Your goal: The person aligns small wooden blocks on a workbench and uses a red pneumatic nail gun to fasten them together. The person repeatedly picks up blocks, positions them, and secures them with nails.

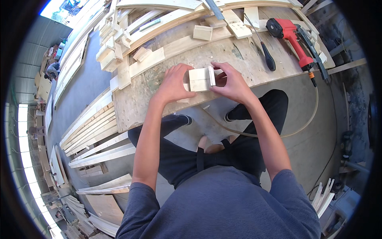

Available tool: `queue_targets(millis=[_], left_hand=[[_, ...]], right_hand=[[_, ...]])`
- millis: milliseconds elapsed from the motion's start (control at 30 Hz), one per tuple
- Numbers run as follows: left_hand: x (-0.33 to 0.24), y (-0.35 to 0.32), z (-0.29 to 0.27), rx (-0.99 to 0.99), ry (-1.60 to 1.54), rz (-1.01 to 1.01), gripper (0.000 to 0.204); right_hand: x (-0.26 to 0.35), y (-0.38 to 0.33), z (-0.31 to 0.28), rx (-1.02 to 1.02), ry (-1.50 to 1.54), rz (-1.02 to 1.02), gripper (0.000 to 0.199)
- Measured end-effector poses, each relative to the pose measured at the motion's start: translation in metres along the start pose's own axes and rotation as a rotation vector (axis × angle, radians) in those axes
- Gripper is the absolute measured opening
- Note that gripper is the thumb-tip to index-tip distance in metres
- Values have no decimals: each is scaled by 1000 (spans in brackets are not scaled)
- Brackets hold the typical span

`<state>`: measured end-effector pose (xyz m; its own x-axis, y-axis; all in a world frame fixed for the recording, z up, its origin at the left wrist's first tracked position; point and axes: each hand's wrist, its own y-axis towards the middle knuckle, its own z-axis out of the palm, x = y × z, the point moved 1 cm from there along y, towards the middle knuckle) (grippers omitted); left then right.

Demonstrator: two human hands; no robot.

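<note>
At the front edge of the workbench point(139, 104), a small pale wooden block assembly point(199, 80) sits between my two hands. My left hand point(173, 83) closes on its left side, thumb toward me and fingers on the far side. My right hand point(232, 83) pinches a thin upright wooden piece point(212, 75) at the block's right end, its fingers curled around it. The thin piece is against the block or very close to it; I cannot tell whether they are joined. My palms and fingers hide parts of both ends.
A red nail gun point(289, 36) with an air hose point(306, 123) lies at the bench's right. Left of it is a black-handled screwdriver point(267, 57). A loose wood block point(203, 32) and long strips point(171, 18) lie farther back. Stacked boards point(91, 125) stand at the left.
</note>
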<state>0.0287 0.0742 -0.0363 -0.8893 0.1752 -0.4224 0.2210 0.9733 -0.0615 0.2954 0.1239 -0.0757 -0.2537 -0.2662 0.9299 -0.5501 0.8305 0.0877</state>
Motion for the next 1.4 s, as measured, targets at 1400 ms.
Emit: queue_targets(millis=[1400], left_hand=[[-26, 11, 68, -523, -1068, -122, 37]], right_hand=[[32, 1, -13, -131, 87, -167, 43]])
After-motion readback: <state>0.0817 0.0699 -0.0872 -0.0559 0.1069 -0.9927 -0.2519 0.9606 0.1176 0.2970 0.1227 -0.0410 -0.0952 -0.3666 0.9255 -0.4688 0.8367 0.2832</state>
